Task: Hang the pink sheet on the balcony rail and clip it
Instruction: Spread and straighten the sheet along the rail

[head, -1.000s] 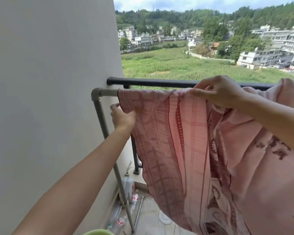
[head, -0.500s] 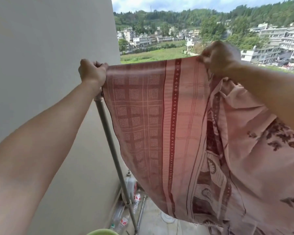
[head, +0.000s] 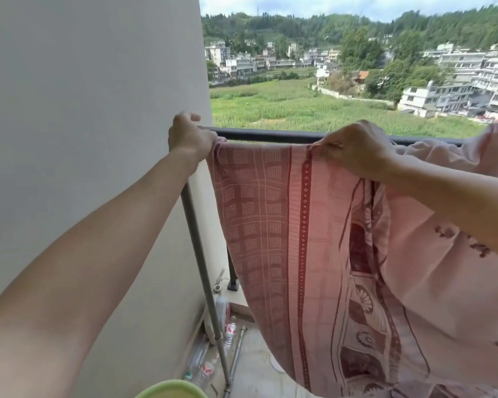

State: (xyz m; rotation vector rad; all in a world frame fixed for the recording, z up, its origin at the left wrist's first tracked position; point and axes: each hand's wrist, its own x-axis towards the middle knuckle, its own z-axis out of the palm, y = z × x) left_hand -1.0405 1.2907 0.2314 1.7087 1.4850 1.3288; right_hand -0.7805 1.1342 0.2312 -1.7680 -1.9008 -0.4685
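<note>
Slipping seems the danger: left hand [head: 191, 137] and right hand [head: 354, 152] both pinch the pink patterned fabric sheet [head: 270, 225] by the black metal balcony rail [head: 270, 136] (no clip visible)

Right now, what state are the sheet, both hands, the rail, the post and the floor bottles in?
pink sheet: top edge held taut at rail height, rest hanging; no clip visible.
left hand: grips the sheet's left corner.
right hand: pinches the top edge.
black rail: bare where visible.
grey post: upright by wall.
bottles: lying on floor.
</note>
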